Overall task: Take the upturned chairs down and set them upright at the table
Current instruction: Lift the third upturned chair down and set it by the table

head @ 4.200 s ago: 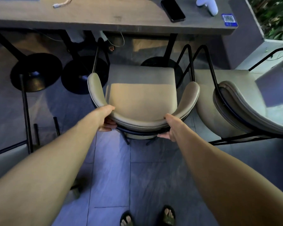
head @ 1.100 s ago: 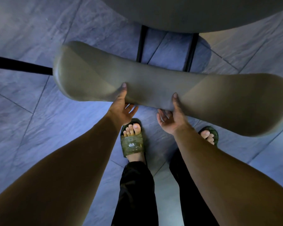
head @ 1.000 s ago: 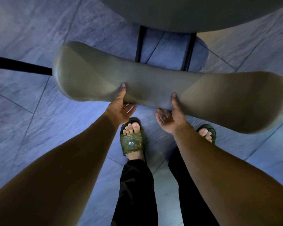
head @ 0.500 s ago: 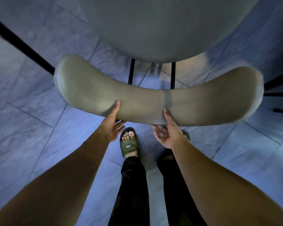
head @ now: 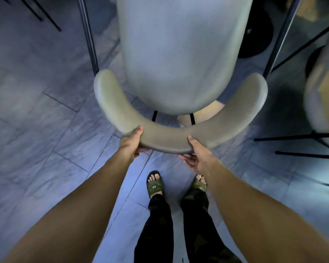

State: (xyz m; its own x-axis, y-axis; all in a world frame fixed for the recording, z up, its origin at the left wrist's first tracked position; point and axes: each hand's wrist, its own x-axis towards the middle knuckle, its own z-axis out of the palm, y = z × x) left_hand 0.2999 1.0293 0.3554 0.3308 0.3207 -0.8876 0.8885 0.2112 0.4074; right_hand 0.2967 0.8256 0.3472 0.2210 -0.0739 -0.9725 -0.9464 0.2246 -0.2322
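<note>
1. While both hands grip its curved backrest [head: 179, 137], the chair [head: 180, 54] stands upright just beyond the person's feet.
2. The left hand [head: 131, 143] and the right hand [head: 196, 155] each wrap the padded rim, thumbs on top.
3. It looks bulky and fairly heavy, padding soft over a stiff metal frame.
4. A two-handed hold at the backrest's middle looks best for balance.

The chair [head: 179, 54] is pale grey-beige with thin black legs [head: 87, 35]. The floor tiles [head: 36, 120] are mottled blue-grey. The sandals [head: 155, 185] are olive green; the trousers [head: 158, 228] are black.
</note>
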